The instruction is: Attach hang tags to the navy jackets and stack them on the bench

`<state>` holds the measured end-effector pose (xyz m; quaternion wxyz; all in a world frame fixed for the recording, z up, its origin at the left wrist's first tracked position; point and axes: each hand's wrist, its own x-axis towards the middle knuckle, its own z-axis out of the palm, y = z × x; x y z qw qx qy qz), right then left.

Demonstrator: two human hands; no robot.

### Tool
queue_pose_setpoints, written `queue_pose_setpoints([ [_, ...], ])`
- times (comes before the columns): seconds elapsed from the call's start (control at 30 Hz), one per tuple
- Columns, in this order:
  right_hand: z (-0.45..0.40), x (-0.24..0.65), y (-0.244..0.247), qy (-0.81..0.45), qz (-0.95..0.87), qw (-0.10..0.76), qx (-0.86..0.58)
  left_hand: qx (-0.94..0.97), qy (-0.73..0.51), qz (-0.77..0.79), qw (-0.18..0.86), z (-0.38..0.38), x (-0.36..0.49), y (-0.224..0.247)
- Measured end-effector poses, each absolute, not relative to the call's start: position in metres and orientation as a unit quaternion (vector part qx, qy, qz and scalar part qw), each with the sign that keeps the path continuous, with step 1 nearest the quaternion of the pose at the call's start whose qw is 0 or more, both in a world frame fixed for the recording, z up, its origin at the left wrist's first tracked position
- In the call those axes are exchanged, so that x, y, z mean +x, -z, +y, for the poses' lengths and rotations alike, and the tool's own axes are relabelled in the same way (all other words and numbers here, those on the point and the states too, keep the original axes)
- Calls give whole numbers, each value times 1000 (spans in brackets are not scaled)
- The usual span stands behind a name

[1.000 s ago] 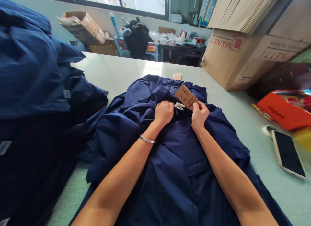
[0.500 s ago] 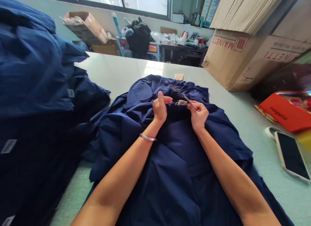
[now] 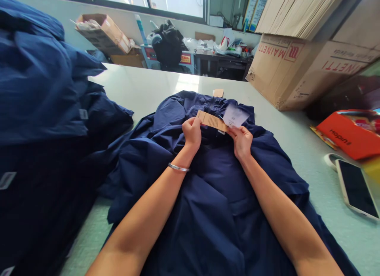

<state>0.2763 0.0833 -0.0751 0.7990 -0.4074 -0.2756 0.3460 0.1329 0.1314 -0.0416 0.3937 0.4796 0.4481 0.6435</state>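
A navy blue garment (image 3: 204, 197) lies spread over the table in front of me. Above its gathered collar area, my left hand (image 3: 192, 133) pinches the left end of a brown hang tag (image 3: 211, 121) with printed lines. At the tag's other end, my right hand (image 3: 242, 141) is closed on its edge and on a white tag (image 3: 236, 116), which stands up slightly blurred. A small pale label shows just under the brown tag. Another brown tag (image 3: 218, 93) rests at the garment's far edge.
A tall pile of navy garments (image 3: 41, 90) fills the left side. Cardboard boxes (image 3: 276, 66) stand at the back right. Along the table's right side are an orange package (image 3: 347, 133), a roll of tape (image 3: 329, 161) and a phone (image 3: 358, 189).
The tags, seen edge-on in my right hand before, now face me, brown and white fanned apart. My left hand, earlier empty with fingers apart, has taken the brown tag's left end.
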Motion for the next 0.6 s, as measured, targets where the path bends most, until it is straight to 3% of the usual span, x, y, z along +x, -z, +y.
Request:
queue_pose_setpoints([
  [0.13,87,282,75,-398,-199,809,-384,458,-650,455,402,132,133,40],
  [0.6,83,280,69,-423,-206,810,-350,441,-659,457,403,137,132,42],
])
